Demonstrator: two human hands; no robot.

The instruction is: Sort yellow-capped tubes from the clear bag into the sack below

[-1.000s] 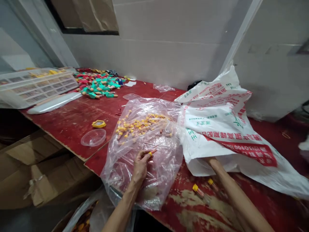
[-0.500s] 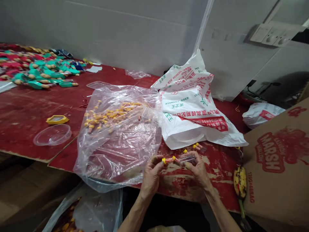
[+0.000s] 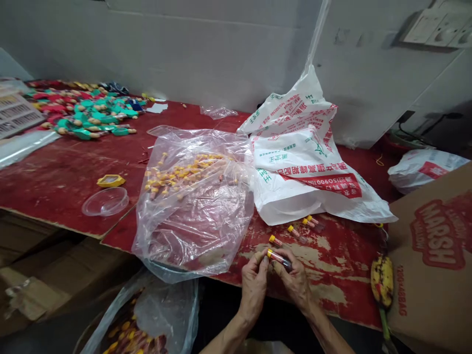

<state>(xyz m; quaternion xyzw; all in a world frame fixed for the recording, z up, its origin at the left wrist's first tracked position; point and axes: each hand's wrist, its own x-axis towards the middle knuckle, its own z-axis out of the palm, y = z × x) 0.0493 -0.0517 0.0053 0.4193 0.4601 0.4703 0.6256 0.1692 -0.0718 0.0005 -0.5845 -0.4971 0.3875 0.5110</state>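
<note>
Low over the table's front edge, a small clear tube with a yellow cap [image 3: 279,259] and dark contents is held between my two hands. My left hand [image 3: 253,282] pinches it at the cap end. The fingers of my right hand [image 3: 296,281] are closed around the body's other end. Just beyond my fingers lies a similar yellow-capped tube [image 3: 275,241] on the red tabletop [image 3: 332,260]. Several more tubes [image 3: 296,233] lie in a slanting line toward the white printed sack [image 3: 306,172]. A clear plastic bag [image 3: 199,231] to the left has many yellow-capped tubes [image 3: 180,172] in it.
Green and red toy-like pieces [image 3: 96,115] are heaped at the far left. A yellow plastic piece [image 3: 110,181] sits beside a round clear lid [image 3: 105,201]. A cardboard box [image 3: 431,285] and a spotted banana [image 3: 382,281] stand at right. Below the table, an open bag [image 3: 165,309] contains yellow-capped pieces.
My hands have come closer together on the tube. The second yellow-capped tube, beside the held one earlier, now shows on the table beyond my fingers. The camera view has shifted left.
</note>
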